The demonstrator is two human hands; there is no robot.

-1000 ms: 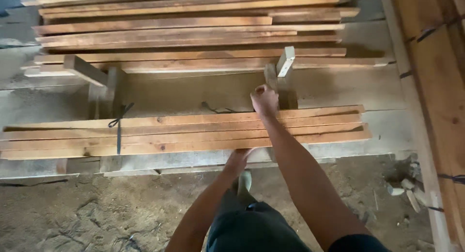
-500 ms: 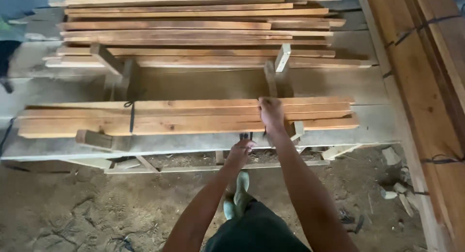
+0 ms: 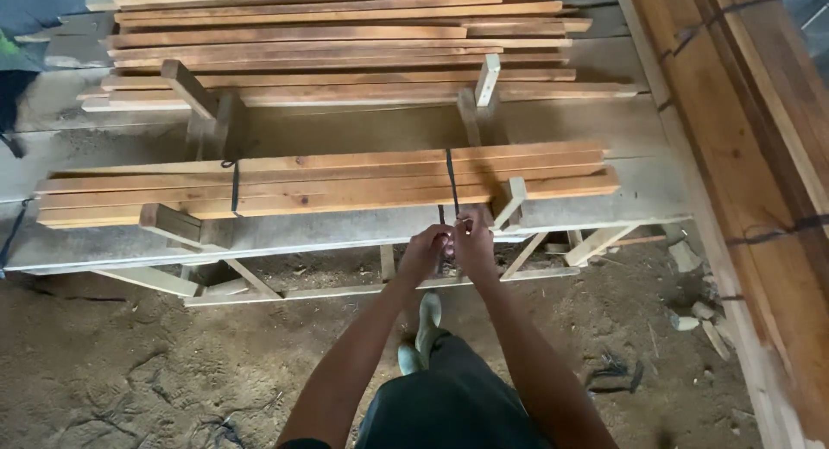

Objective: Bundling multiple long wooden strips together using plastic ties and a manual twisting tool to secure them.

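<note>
Hands are held together at the lower centre of the frame, just below the front edge of the grey plank bench [image 3: 345,229]. The left hand [image 3: 425,252] and right hand [image 3: 474,242] are closed, fingertips pinched on the loose ends of a dark thin binding strap [image 3: 450,180]. This strap is passed over a bundle of long reddish-brown sawn wooden slats [image 3: 328,183], laid lengthwise across the middle of the frame on the bench. A second dark strap [image 3: 234,186] is already fastened around the bundle towards the left.

Step judged in hand: tying off the right-hand strap, with the knot being formed under the bundle's near edge. The knot itself is too small to be made out. The next move is judged to call for both ends being drawn tight against the slats while tension is kept.

A larger stack of loose slats [image 3: 345,43] is seen at the upper part of the frame; further timber [image 3: 734,112] is leaned at the right edge.
</note>
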